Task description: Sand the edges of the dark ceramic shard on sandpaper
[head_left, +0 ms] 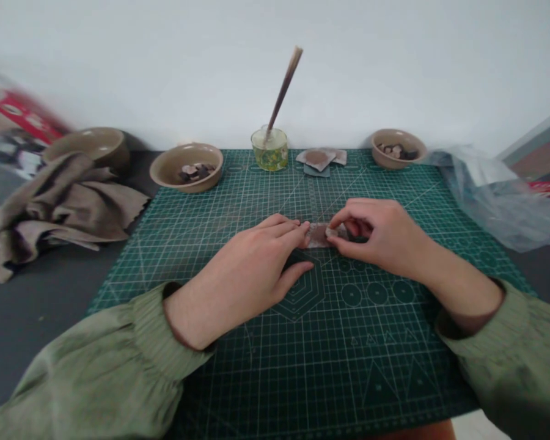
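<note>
Left hand: the left hand (252, 256) is lying palm down, its fingertips (300, 227) pressing on the near end of the small brown strip, with the thumb spread away and resting on the mat, so it is not clamping.

Right hand: the right hand (371, 235) is curling over from the other side, its thumb and forefinger pinching the far end of the strip and a pale fragment (331, 232).

Hands together: both hands are meeting over the strip, their fingertips almost touching.

Thing held: the small brown strip (318, 237) is lying flat between the hands, near the middle of the mat. Its exact material is too small to tell.

Step in hand: the fingers are pressing and pinching the strip on the mat.

Surface: a green cutting mat (385, 360) with a white grid is lying under both hands.

Just ahead: a glass jar (269, 150) of yellow-green liquid is holding a wooden-handled brush (284, 88), beside a stack of paper squares (321, 160).

Further out: tan bowls (165, 171) (385, 139) of dark chunks are sitting at the far edge, a crumpled brown cloth (68, 208) is lying left, and a clear plastic bag (495, 201) is lying right.
</note>
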A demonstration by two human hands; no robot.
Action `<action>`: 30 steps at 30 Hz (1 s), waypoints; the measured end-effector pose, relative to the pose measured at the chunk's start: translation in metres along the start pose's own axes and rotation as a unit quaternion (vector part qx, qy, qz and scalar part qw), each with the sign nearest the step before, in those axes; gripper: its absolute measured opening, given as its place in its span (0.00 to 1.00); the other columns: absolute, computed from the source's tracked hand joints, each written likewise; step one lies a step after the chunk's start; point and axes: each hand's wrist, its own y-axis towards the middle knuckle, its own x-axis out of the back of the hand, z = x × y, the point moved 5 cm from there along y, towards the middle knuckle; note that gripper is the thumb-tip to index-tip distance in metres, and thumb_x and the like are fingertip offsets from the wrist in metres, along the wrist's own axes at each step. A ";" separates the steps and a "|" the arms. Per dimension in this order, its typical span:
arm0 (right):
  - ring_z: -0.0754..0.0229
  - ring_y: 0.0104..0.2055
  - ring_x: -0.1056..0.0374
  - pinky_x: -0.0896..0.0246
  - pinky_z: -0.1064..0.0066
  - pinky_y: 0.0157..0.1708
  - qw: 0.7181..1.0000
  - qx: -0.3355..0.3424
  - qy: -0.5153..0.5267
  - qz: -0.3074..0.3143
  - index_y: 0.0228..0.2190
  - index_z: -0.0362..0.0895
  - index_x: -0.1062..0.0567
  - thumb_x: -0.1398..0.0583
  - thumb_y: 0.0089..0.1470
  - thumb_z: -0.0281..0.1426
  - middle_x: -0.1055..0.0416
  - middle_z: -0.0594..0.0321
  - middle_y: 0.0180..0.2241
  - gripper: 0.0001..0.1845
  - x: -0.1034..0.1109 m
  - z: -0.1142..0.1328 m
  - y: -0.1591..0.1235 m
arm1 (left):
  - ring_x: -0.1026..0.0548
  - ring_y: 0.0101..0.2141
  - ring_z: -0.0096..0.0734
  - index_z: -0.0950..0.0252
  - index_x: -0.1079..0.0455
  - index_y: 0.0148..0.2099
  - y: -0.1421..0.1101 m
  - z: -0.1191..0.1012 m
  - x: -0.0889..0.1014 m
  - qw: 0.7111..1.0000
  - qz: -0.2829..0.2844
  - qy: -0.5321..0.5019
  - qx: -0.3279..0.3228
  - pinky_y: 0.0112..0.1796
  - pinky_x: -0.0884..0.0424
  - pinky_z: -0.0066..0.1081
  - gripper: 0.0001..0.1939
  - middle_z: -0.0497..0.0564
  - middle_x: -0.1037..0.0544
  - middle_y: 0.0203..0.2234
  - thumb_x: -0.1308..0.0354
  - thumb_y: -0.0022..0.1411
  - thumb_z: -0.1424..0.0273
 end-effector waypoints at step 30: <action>0.55 0.34 0.17 0.22 0.66 0.34 0.920 -0.058 0.386 0.035 0.50 0.48 0.23 0.28 0.66 0.34 0.15 0.60 0.39 0.15 -0.006 0.011 -0.010 | 0.17 0.40 0.32 0.61 0.19 0.53 0.002 -0.004 0.029 0.942 -0.232 -0.241 0.003 0.39 0.20 0.32 0.12 0.51 0.14 0.42 0.29 0.69 0.77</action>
